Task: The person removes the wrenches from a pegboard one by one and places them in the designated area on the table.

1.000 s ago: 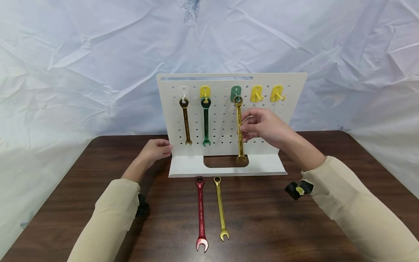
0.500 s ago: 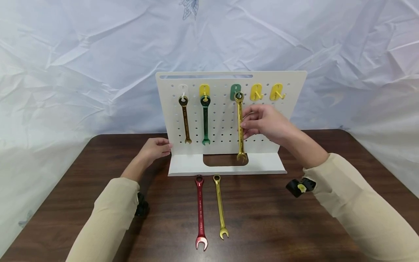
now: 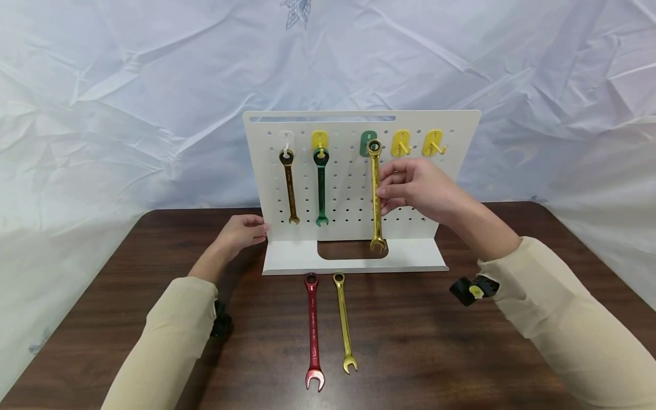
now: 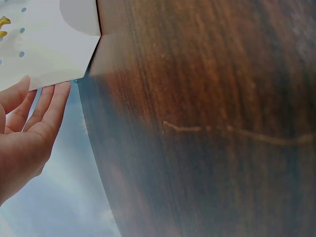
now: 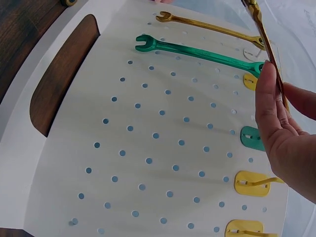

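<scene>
My right hand point(image 3: 417, 188) pinches a gold combination wrench point(image 3: 376, 193) by its shank between thumb and fingers. The wrench stands nearly upright, ring end up, in front of the green hook point(image 3: 368, 142). In the right wrist view, the wrench point(image 5: 266, 44) is out from the board, apart from the green hook point(image 5: 252, 138). At the white pegboard's point(image 3: 348, 196) left edge, my left hand point(image 3: 241, 234) grips the edge; in the left wrist view its thumb point(image 4: 17, 94) lies at the front and its fingers point(image 4: 54, 106) at the edge.
A bronze wrench point(image 3: 290, 188) hangs from a white hook and a green wrench point(image 3: 321, 188) from a yellow one. Two bare yellow hooks point(image 3: 402, 143) are at the right. A red wrench point(image 3: 314, 330) and a smaller gold wrench point(image 3: 344, 324) lie on the wooden table point(image 3: 435, 353).
The gold wrench's ring end has risen slightly and come forward from the green hook, with my right hand. My left hand keeps its place at the pegboard's edge.
</scene>
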`<state>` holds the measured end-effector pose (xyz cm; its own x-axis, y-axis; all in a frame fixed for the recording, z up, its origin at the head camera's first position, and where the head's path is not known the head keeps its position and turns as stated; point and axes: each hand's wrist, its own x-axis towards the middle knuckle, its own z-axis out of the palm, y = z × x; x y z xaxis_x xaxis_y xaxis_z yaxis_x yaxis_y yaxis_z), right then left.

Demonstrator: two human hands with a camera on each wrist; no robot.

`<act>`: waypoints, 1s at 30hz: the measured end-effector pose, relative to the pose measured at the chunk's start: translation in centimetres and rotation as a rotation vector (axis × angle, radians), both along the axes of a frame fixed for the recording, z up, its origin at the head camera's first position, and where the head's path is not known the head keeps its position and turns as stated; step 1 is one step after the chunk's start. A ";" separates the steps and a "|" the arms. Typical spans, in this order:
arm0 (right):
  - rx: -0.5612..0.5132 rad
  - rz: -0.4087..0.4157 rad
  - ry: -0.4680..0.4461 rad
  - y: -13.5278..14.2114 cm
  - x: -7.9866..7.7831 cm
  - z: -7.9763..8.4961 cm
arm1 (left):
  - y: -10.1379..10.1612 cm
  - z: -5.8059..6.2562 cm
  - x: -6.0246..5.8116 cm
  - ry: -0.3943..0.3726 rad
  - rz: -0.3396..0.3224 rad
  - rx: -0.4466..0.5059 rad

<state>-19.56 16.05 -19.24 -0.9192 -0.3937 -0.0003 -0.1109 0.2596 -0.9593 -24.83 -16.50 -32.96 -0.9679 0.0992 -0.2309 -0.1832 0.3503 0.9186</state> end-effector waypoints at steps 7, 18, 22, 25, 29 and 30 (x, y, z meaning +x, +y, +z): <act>0.030 -0.017 0.025 0.0 0.2 -0.2 | 0.0 0.1 0.1 0.004 -0.008 0.007; 0.083 0.011 0.001 0.4 0.9 -1.3 | 0.0 -0.1 0.1 0.003 -0.002 0.001; 0.087 0.013 -0.025 0.5 1.2 -2.2 | -0.1 -0.2 0.0 0.006 -0.008 0.012; 0.085 0.016 -0.046 0.7 1.4 -3.0 | -0.1 -0.2 0.1 0.013 -0.015 0.015; 0.065 0.025 -0.085 0.8 1.6 -4.2 | -0.1 0.0 0.2 0.019 -0.015 0.005; 0.063 0.027 -0.092 0.8 1.6 -4.5 | 0.0 0.0 0.3 0.019 -0.014 0.004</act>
